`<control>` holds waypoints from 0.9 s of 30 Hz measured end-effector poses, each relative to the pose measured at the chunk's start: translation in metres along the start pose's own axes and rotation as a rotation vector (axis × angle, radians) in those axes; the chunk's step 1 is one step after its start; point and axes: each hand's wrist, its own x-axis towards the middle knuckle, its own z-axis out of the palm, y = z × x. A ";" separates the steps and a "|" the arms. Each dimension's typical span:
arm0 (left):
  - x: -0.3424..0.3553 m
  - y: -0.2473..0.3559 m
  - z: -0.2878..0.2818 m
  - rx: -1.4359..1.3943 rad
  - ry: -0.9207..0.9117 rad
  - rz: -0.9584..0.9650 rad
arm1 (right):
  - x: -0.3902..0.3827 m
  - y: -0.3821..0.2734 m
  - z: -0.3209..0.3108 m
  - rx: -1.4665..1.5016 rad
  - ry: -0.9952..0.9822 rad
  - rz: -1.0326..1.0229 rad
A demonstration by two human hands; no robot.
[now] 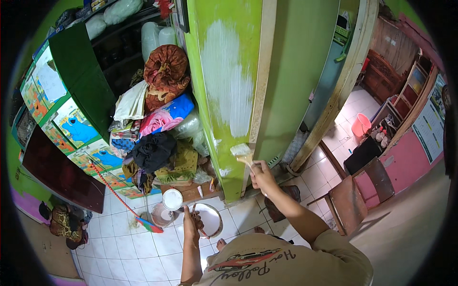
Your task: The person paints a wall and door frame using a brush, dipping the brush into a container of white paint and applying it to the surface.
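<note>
My right hand (261,178) is closed round the wooden handle of a flat paintbrush (243,150), whose bristles are coated in white. The brush is at the lower part of a green wall (241,178), below a large patch of streaky white paint (226,78). Lower down, my left hand (192,223) is closed at the edge of a small round container (172,199) with a white top surface; the exact grip is partly hidden. Beneath and beside that hand, a wide bucket (221,224) with whitish contents stands on the floor. A second, smaller bucket (162,217) stands left of it.
A broom (119,198) with a striped handle leans at a green patterned cabinet (78,128). Heaped cloths (155,152) lie left of the wall corner. To the right, a wooden door frame (329,100) opens onto a room with a pink bucket (361,125). Brown boards (350,202) lean nearby.
</note>
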 end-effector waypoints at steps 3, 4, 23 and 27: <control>0.003 -0.006 -0.004 -0.007 0.013 -0.013 | 0.000 -0.053 0.006 0.017 -0.016 -0.013; 0.005 -0.008 -0.008 -0.004 0.011 -0.009 | -0.006 -0.075 0.010 0.010 -0.018 -0.074; -0.003 -0.016 -0.005 -0.008 0.051 0.012 | -0.009 -0.169 0.027 -0.019 -0.049 -0.626; -0.001 -0.019 -0.007 -0.009 0.064 -0.003 | -0.003 -0.087 0.010 -0.076 -0.038 -0.448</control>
